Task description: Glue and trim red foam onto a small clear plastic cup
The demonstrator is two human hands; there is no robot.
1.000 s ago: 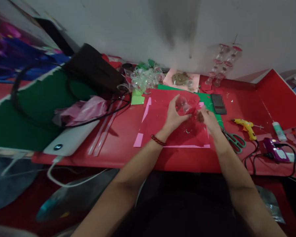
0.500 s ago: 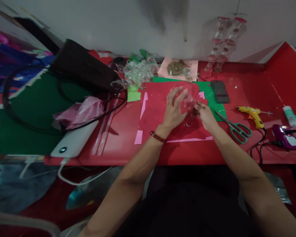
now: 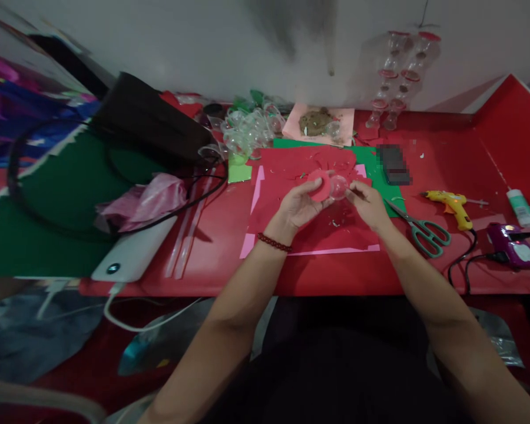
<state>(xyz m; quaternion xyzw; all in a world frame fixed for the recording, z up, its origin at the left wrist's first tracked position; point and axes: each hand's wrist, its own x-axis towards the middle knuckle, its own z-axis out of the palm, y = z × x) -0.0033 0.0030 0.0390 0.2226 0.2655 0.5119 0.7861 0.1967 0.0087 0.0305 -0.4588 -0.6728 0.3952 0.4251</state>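
Over the red sheet (image 3: 269, 227), my left hand (image 3: 301, 206) is closed around a clear plastic piece (image 3: 338, 187) that has a flat red disc (image 3: 319, 185) at its left end. The thumb presses on the disc while the other fingers go underneath. At the right edge of the clear piece, my right hand (image 3: 367, 203) pinches with thumb and fingertips. Whether it grips the rim or some tiny bit there is hard to see. Small scraps lie on the sheet below.
Scissors (image 3: 429, 235), a yellow glue gun (image 3: 453, 205) with its cord and a phone (image 3: 394, 165) lie to the right. Clear plastic pieces (image 3: 251, 129) are heaped at the back. A white power bank (image 3: 132, 256) and a black cable (image 3: 57, 232) are at left.
My left hand has turned over, from palm down on top to thumb up, bringing the red disc into view. My right hand stays at the piece's right edge.
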